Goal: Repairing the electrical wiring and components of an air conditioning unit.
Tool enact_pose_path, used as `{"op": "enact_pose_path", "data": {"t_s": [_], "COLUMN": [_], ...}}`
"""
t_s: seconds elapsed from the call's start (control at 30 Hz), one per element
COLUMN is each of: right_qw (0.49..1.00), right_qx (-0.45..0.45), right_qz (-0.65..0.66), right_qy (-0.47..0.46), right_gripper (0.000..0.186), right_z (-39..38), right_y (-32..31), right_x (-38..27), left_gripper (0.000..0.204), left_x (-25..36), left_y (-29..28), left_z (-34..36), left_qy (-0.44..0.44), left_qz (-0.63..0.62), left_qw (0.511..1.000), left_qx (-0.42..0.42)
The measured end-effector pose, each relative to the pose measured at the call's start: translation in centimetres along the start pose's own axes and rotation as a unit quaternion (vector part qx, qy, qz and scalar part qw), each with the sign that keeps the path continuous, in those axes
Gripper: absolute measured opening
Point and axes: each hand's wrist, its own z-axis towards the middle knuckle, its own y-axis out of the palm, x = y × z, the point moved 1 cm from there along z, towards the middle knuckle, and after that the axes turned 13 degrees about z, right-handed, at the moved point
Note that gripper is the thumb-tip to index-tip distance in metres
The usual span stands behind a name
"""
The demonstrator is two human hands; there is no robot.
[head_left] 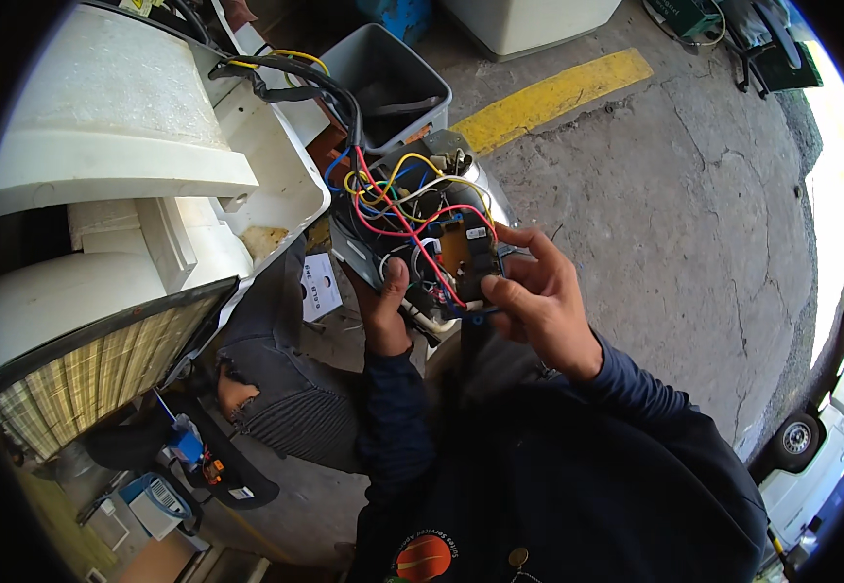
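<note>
Open room lies mainly on the right of the frame, where the cracked concrete floor (665, 223) stretches away from the right hand (543, 301), crossed near the top by a yellow stripe (558, 95). The left side is tighter: the edge of a white casing (276, 185) stands near the left hand (383, 311), and a grey bin (430, 109) sits just beyond the work at upper centre.

The electrical assembly (456, 257), with its exposed circuit board, is at the centre of the frame between both hands. Loose red, yellow, blue and white wires (407, 219) loop over it and hide some of its parts; a thick black cable (344, 92) runs from them toward the upper left. The assembly's underside and the left hand's fingers are out of sight. The fisheye rim cuts off the casing and a white vehicle (815, 457) at lower right.

The left grip is closed around the assembly's near left side, thumb up. The right grip pinches its right edge, thumb on top, forefinger extended along the far corner.
</note>
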Motion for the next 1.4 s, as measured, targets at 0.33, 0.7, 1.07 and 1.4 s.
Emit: {"op": "enact_pose_path", "data": {"t_s": [0.33, 0.7, 1.07, 1.4], "right_qw": [0.874, 0.964, 0.761, 0.590], "right_qx": [-0.143, -0.064, -0.150, -0.013], "right_qz": [-0.402, -0.184, -0.491, -0.632], "right_qy": [-0.230, -0.179, -0.396, -0.503], "right_gripper": [0.071, 0.064, 0.049, 0.031], "right_z": [2.3, 0.9, 6.1, 9.0], "right_y": [1.6, 3.1, -1.0, 0.0], "right_x": [-1.5, 1.6, 0.7, 1.5], "left_gripper": [0.079, 0.119, 0.122, 0.123], "left_x": [-0.9, 6.0, 5.6, 4.9], "left_y": [-0.7, 1.7, 2.6, 2.1], "left_z": [0.7, -1.5, -1.8, -1.6], "left_qy": [0.051, 0.225, 0.175, 0.191], "left_qz": [-0.018, 0.073, 0.176, 0.188], "left_qw": [0.995, 0.969, 0.967, 0.961], "left_qx": [-0.088, -0.079, -0.064, -0.068]}}
